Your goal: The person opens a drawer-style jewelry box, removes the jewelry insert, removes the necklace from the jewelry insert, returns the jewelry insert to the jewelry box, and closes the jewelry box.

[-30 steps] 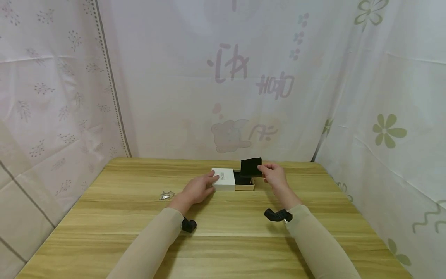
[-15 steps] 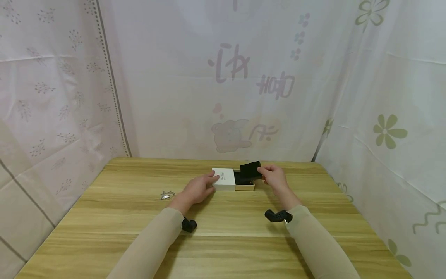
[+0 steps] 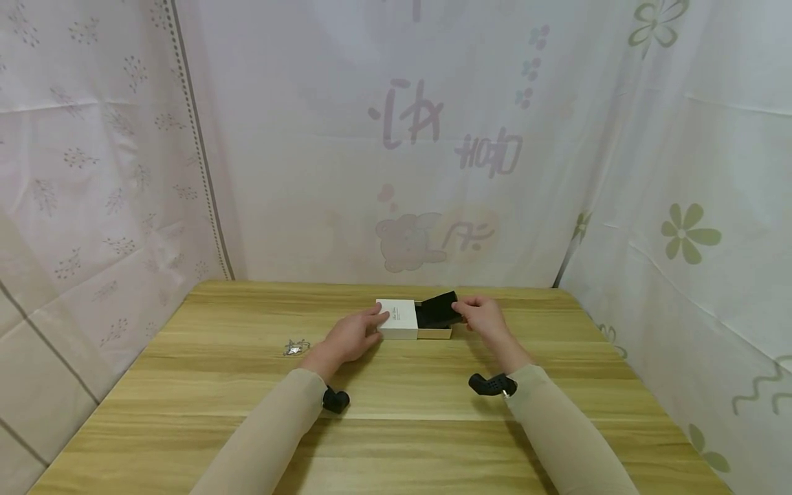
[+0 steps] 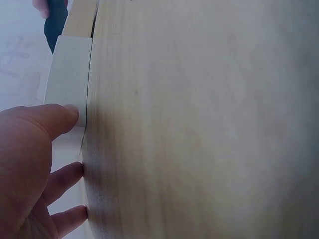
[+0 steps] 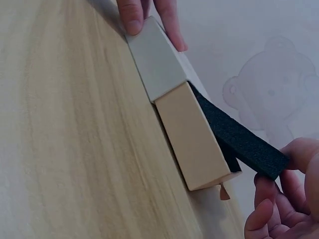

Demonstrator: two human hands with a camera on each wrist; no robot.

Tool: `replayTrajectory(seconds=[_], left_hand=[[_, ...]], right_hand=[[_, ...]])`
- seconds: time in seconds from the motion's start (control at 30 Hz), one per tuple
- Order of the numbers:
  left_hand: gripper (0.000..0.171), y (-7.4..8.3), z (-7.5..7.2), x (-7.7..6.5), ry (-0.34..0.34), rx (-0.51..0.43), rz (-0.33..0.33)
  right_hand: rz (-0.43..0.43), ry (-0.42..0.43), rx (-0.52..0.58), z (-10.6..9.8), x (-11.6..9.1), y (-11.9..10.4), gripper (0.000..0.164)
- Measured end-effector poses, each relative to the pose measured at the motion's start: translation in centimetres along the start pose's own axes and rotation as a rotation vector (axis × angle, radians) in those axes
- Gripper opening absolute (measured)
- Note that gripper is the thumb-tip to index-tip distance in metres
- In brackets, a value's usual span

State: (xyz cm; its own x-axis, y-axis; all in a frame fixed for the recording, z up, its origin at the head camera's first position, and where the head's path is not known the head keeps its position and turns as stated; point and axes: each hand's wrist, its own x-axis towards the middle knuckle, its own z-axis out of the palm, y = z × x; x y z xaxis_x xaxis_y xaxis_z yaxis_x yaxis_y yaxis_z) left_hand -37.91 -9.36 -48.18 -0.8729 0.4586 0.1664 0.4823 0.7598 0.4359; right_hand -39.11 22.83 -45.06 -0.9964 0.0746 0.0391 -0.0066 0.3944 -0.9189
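Observation:
A white box sleeve point(image 3: 398, 322) with small print lies near the far table edge, its tan drawer point(image 5: 192, 137) pulled partway out to the right. My left hand point(image 3: 351, 335) holds the sleeve at its left end, thumb on the near side and fingers over the top. With thumb and fingers, my right hand point(image 3: 485, 323) pinches the outer end of a black foam pad point(image 3: 439, 311). The pad slants, its left end down in the drawer by the sleeve's mouth and its right end raised above the rim. A small tan pull tab point(image 5: 224, 192) sticks out of the drawer's end.
A silver chain necklace point(image 3: 295, 347) lies on the wooden table point(image 3: 396, 447), left of my left wrist. Printed curtains point(image 3: 322, 172) hang behind the table and along both sides. Black wrist cameras point(image 3: 491, 384) sit at both cuffs.
My right hand has lowered the black foam pad and shifted it slightly left, so its left end has gone down into the drawer. My left hand and the sleeve have stayed still.

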Motion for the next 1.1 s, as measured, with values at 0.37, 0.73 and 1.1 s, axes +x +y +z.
replayTrajectory(seconds=[0.37, 0.73, 1.1], left_hand=[[0.057, 0.1, 0.1, 0.0, -0.009, -0.007, -0.015], [0.056, 0.1, 0.0, -0.1, -0.003, -0.011, -0.008], [0.056, 0.2, 0.0, -0.2, -0.003, -0.013, -0.016]], right_hand=[[0.030, 0.002, -0.014, 1.0, -0.2, 0.1, 0.040], [0.001, -0.002, -0.047, 1.9, -0.6, 0.3, 0.029], [-0.130, 0.004, -0.342, 2.2, -0.2, 1.1, 0.020]])
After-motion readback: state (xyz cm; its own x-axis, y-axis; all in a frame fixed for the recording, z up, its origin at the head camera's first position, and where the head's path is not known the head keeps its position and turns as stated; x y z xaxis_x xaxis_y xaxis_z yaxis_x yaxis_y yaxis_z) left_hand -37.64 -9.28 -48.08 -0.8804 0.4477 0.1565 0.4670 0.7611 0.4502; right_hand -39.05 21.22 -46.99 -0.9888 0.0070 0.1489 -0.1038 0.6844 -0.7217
